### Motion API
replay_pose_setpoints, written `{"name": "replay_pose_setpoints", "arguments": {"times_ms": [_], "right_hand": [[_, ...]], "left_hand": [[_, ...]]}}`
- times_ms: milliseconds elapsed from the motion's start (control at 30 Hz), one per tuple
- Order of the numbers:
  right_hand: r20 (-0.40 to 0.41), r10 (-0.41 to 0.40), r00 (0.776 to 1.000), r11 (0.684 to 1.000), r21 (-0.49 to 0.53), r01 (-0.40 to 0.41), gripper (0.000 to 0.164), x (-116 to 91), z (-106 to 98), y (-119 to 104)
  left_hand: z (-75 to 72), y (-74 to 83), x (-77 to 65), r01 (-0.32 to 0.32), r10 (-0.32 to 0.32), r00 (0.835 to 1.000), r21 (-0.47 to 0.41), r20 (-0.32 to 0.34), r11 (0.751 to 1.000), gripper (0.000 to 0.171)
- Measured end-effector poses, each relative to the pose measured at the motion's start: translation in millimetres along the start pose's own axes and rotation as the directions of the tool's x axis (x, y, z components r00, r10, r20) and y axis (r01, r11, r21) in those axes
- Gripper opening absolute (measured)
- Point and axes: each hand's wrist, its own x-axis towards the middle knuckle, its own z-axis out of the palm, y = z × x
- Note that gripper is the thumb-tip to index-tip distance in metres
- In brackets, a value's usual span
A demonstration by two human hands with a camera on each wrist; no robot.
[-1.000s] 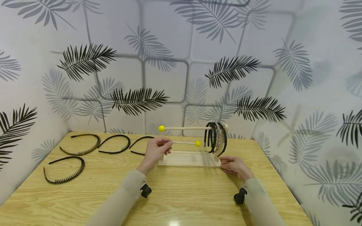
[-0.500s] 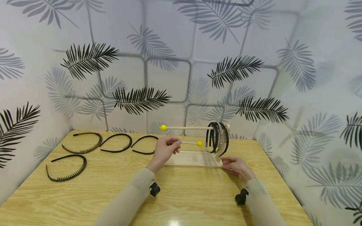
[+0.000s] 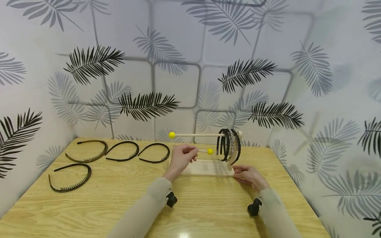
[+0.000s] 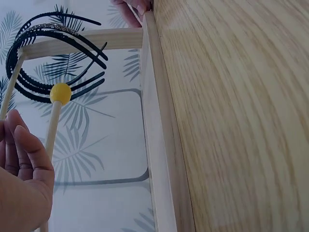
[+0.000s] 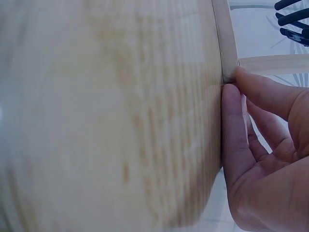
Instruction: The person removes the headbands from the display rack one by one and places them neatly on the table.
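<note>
While the left hand (image 3: 182, 161) shifts rightward, the right hand (image 3: 250, 176) holds fast

As the left hand travels along the front of the rack, its fingers are curled, with thumb and forefinger drawn toward the lower rod (image 3: 203, 150); I cannot tell whether they pinch it or only pass before it. No headband shows in that hand. Right of the fingertips, the rod runs bare to its yellow ball (image 3: 210, 151).

The right hand has not moved: thumb and fingers pinch the right end of the rack base (image 3: 205, 168), which lies flat on the table (image 3: 119, 201).

Above, the hung headbands (image 3: 228, 145), several black and one glittery, sit bunched at the right end of the upper rod (image 3: 196, 135), looking just as they did a second ago. Farther left, four loose headbands (image 3: 168, 151) lie on the table; the one nearest the rack, partly covered by the hand earlier, now shows whole.

So the change seems to be one of reach alone: the left hand is nearer the hung group, the rack looks steadied, and no headband appears to have changed place.
</note>
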Motion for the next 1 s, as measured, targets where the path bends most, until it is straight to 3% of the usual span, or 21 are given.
{"name": "replay_pose_setpoints", "arguments": {"times_ms": [333, 467, 833, 1000], "right_hand": [[0.001, -0.002, 1.000, 1.000, 0.005, 0.002, 0.049, -2.4, -0.8, -1.3], [-0.001, -0.003, 1.000, 1.000, 0.000, 0.003, 0.049, -2.7, -1.0, -1.1], [-0.011, 0.001, 1.000, 1.000, -0.012, -0.001, 0.048, -1.7, -0.1, -2.4], [-0.013, 0.011, 1.000, 1.000, -0.021, -0.012, 0.047, -0.3, 0.0, -2.1]], "left_hand": [[20.3, 3.6, 4.4, 0.008, -0.008, 1.000, 0.004, -0.008, 1.000, 0.016], [30.0, 10.0, 4.0, 0.019, -0.019, 0.999, 0.005, 0.027, 1.000, 0.019], [59.2, 10.2, 11.3, -0.028, 0.035, 0.993, -0.062, 0.111, 0.998, 0.031], [67.1, 9.8, 12.2, 0.003, 0.007, 0.992, -0.078, 0.128, 0.997, 0.030]]}}
